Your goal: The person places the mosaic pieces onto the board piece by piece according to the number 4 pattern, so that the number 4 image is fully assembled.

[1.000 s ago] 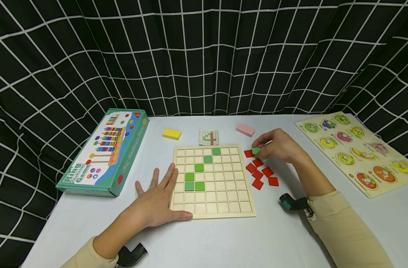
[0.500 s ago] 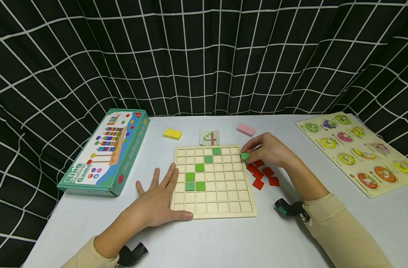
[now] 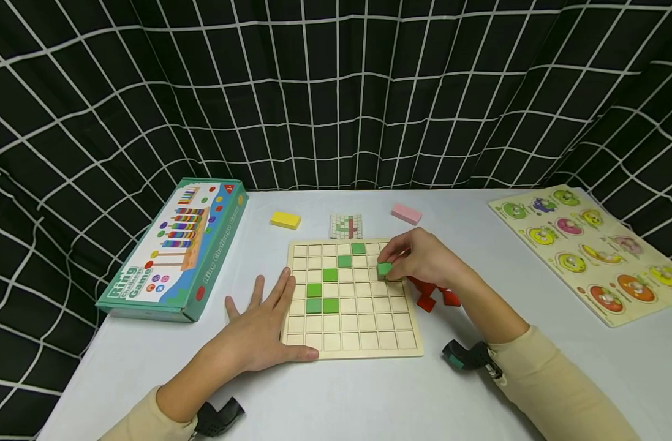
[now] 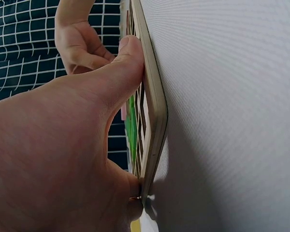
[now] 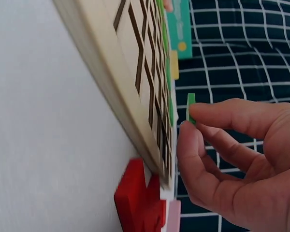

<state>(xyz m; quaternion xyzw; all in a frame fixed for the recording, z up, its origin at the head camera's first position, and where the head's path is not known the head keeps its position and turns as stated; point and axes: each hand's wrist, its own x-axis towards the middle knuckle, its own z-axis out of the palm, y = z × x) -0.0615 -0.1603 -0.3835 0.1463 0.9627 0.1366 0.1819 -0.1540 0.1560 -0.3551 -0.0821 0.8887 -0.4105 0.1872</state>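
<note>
A pale wooden grid board [image 3: 369, 321] lies on the white table with several green tiles [image 3: 330, 275] in its squares. With fingers spread and straight, my left hand [image 3: 258, 337] rests along the board's left edge, its thumb on the front left corner. My right hand [image 3: 424, 257] pinches one green square tile [image 3: 384, 269] between thumb and fingertips over the board's right part. In the right wrist view this pinched tile [image 5: 191, 104] appears raised above the board's surface. Several red tiles [image 3: 426, 302] lie beside the board's right edge, partly hidden under my right hand.
Behind the board lies a small printed pattern card [image 3: 345, 226], between a yellow block [image 3: 285, 220] and a pink block [image 3: 406, 214]. A green game box [image 3: 176, 251] stands at the left. A fruit picture board [image 3: 584, 251] lies at the right. Dark grid cloth [image 3: 347, 98] hangs behind.
My right hand has carried the green tile leftward from beside the red tiles to above the board's right part. The left hand has stayed at the board's left edge.
</note>
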